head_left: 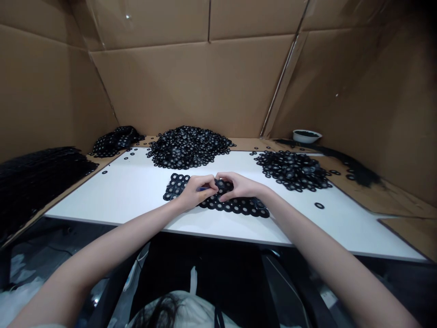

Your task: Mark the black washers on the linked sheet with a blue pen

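A flat sheet of joined black rings (235, 207) with pale centres lies on the white tabletop, its middle partly covered by both hands. My left hand (193, 193) is closed in a pinch around a thin blue tool (202, 188), whose kind and tip I cannot make out. Against its fingertips, my right hand (241, 186) curves over the sheet. The right thumb rests on the near rings while the bent fingers grip farther back, and rings show between them. The exact contact point is hidden by the fingers.
A large heap of loose black rings (191, 148) sits at the back, a smaller heap (293, 169) at the right. One stray ring (319, 206) lies nearby. Dark stacked sheets (41, 182) line the left. A white bowl (307, 135) stands back right. Cardboard walls (239, 86) enclose the table.
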Demonstrator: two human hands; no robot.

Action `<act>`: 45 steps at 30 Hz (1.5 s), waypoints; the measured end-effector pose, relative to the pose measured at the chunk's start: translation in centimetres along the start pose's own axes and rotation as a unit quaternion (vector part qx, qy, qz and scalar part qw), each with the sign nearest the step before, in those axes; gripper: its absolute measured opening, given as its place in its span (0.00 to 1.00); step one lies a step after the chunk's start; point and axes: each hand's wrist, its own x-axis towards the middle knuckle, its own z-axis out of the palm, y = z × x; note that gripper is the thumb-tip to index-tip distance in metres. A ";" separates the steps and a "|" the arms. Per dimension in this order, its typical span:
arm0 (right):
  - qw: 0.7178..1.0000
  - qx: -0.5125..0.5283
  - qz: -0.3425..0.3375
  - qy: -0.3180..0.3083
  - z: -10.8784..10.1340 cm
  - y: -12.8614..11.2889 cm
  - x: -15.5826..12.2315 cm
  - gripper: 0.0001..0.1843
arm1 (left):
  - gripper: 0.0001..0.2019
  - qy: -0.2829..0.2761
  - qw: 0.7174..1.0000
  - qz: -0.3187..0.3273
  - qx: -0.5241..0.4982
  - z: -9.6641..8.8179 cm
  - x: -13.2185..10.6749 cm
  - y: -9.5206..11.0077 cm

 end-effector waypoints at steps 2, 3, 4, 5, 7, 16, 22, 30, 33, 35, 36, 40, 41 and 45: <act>1.000 0.001 0.000 -0.001 0.0 0.0 0.0 0.19 | 0.06 0.005 1.000 -0.010 -0.010 0.0 0.0 0.1; 1.000 0.003 0.000 -0.003 -0.1 0.0 0.0 0.20 | 0.06 0.008 1.000 -0.013 -0.014 0.0 0.0 0.1; 1.000 0.004 0.001 -0.005 -0.1 0.0 0.0 0.20 | 0.06 0.009 1.000 -0.015 -0.016 0.0 0.0 0.2; 1.000 0.005 0.001 -0.006 -0.1 0.0 0.0 0.20 | 0.06 0.010 1.000 -0.017 -0.018 0.0 0.0 0.2; 1.000 0.004 0.001 -0.008 -0.1 0.0 0.0 0.20 | 0.06 0.010 0.999 -0.018 -0.025 -0.1 0.0 0.0; 0.999 0.021 0.014 -0.029 -0.3 -0.6 -0.1 0.18 | 0.05 -0.019 0.998 -0.023 -0.056 -0.1 -0.2 -0.4; 0.999 0.031 0.010 -0.028 -0.2 -0.5 -0.1 0.18 | 0.06 -0.025 0.998 -0.025 -0.050 0.0 -0.2 -0.2; 0.999 0.029 0.012 -0.025 -0.2 -0.6 0.0 0.19 | 0.06 -0.038 0.997 -0.021 -0.059 0.0 -0.2 -0.4; 0.999 0.025 0.007 -0.024 -0.2 -0.6 0.1 0.19 | 0.06 -0.047 0.998 -0.006 -0.041 0.0 -0.2 -0.4; 1.000 0.021 0.005 -0.023 -0.2 -0.6 0.1 0.19 | 0.07 -0.056 0.998 -0.002 -0.034 0.1 -0.2 -0.4; 1.000 0.019 0.005 -0.022 -0.2 -0.6 0.1 0.19 | 0.07 -0.060 0.998 0.000 -0.031 0.1 -0.2 -0.4; 1.000 0.016 0.000 -0.021 -0.2 -0.4 0.2 0.19 | 0.07 -0.065 0.998 0.010 -0.014 0.0 -0.3 -0.5; 1.000 0.016 -0.001 -0.022 -0.2 -0.4 0.2 0.19 | 0.07 -0.066 0.998 0.011 -0.010 0.0 -0.3 -0.5; 1.000 0.018 0.001 -0.024 -0.2 -0.6 0.2 0.19 | 0.06 -0.068 0.998 0.012 -0.008 -0.1 -0.4 -0.3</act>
